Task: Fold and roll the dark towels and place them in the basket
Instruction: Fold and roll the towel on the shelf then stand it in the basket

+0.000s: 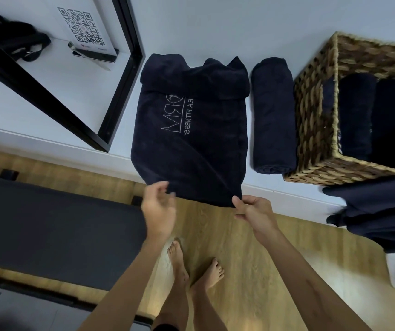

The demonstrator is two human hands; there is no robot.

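While the right hand (253, 211) pinched the near right corner of the dark towel (189, 130) between thumb and fingers, the left hand (159, 209) sat at the near left corner with its fingers loosely curled; whether it actually gripped the cloth could not be told. That towel lay spread on the white worktop (215, 32), its near edge hanging over the worktop's front and its far end bunched into a fold, pale lettering showing on top. Just right of the towel lay a rolled towel (274, 115), lengthwise and close against the wicker basket (311, 111). The basket stood right of that roll on the worktop and held several more dark rolls (359, 115) side by side. Nearer than the basket, a heap of unfolded dark towels (380, 216) hung over the worktop's edge. Left of the spread towel stood a black-framed mirror (122, 75) against the wall. Below the worktop ran a wooden floor (251, 259), with the person's bare feet (196, 271) on it and a dark padded bench (55, 225) left of them.
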